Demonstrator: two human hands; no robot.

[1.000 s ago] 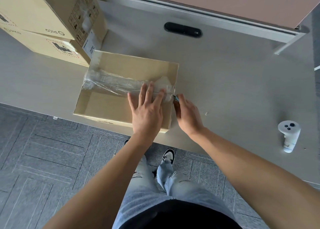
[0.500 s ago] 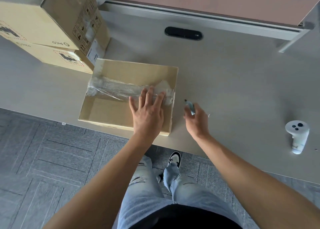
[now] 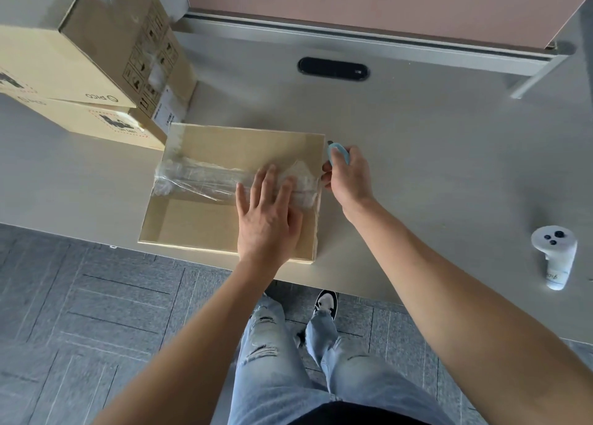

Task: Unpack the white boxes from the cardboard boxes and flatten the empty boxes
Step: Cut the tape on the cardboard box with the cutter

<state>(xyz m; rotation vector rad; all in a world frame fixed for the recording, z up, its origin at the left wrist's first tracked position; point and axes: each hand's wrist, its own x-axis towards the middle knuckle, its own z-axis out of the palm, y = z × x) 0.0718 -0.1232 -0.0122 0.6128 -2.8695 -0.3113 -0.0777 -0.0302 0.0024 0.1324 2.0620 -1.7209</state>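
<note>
Since the earlier frame, the right hand (image 3: pixel 348 180) had been carried from the bare surface (image 3: pixel 433 155) back to the right edge of the cardboard box (image 3: pixel 224 148), near its far corner, while the view had drifted so that the box was seen lower in the frame. A small blue cutter (image 3: pixel 338 151) was gripped in that hand, its tip held just beside the box's upper right corner. The left hand (image 3: pixel 268 219) was laid flat, fingers spread, on the crinkled clear tape (image 3: pixel 199 180) running across the box top. The box was seen at centre, partly overhanging the near edge of the surface, tan and plain-topped, with the tape wrinkled and lifted in places. It was judged light and fairly stiff, yet liable to slide under a cut, so a flat press on top was thought the best hold; the tape looked thin and slippery. Two stacked cartons (image 3: pixel 96 55) were seen at upper left, and a white controller (image 3: pixel 555 257) at lower right.
</note>
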